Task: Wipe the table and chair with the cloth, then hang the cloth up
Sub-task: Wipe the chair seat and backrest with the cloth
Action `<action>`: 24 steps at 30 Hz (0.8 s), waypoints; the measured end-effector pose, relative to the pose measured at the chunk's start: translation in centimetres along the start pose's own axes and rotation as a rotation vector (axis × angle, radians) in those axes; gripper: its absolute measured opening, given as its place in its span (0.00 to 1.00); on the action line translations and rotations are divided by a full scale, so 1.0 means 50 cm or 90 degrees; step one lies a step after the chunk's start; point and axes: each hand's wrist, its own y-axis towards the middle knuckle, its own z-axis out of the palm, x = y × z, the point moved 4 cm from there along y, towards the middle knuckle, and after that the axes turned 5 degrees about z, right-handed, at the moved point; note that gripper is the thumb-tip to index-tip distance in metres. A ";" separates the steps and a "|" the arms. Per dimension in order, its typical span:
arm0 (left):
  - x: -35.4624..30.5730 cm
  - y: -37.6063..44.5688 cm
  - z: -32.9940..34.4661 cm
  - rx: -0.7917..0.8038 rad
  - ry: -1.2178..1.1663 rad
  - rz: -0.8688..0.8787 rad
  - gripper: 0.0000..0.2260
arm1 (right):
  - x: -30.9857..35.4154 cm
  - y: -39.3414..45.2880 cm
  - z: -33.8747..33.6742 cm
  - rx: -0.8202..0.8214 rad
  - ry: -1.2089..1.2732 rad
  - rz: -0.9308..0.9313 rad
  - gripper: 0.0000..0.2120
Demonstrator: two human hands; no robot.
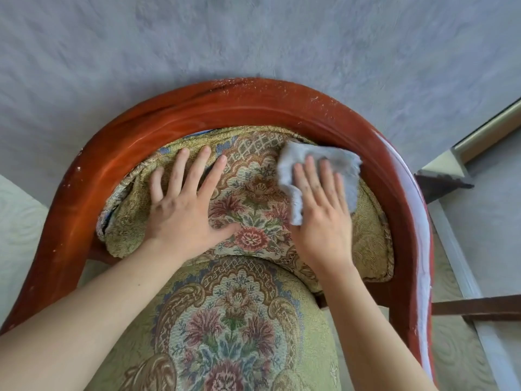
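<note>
A chair with a curved red-brown wooden frame [180, 108] and floral tapestry upholstery fills the view. Its padded backrest [253, 179] curves above the round seat [231, 320]. My right hand [321, 210] lies flat on a pale blue-grey cloth [293, 162], pressing it against the right side of the backrest. The cloth sticks out above and to the left of the fingers. My left hand [183, 204] rests flat on the left part of the backrest, fingers spread, holding nothing. The table is not in view.
A grey textured wall [253, 38] stands behind the chair. To the right are a pale skirting or door frame [462, 148] and dark wooden pieces [476, 307]. Light patterned floor [19, 221] shows on both sides.
</note>
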 end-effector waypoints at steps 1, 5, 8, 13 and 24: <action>0.000 -0.001 0.000 0.003 -0.005 0.001 0.53 | -0.023 -0.024 -0.004 -0.007 -0.001 0.047 0.30; -0.002 -0.005 -0.004 0.011 -0.022 0.000 0.52 | -0.069 -0.087 -0.012 -0.037 0.032 0.218 0.29; 0.000 -0.007 -0.010 0.023 -0.046 0.006 0.52 | -0.034 -0.066 0.001 -0.085 0.116 0.304 0.27; 0.010 -0.013 -0.023 0.048 -0.074 0.017 0.55 | 0.087 0.033 0.030 -0.056 0.146 0.188 0.29; 0.059 -0.074 -0.032 0.105 -0.098 0.073 0.51 | 0.047 0.049 -0.008 0.043 -0.034 -0.060 0.32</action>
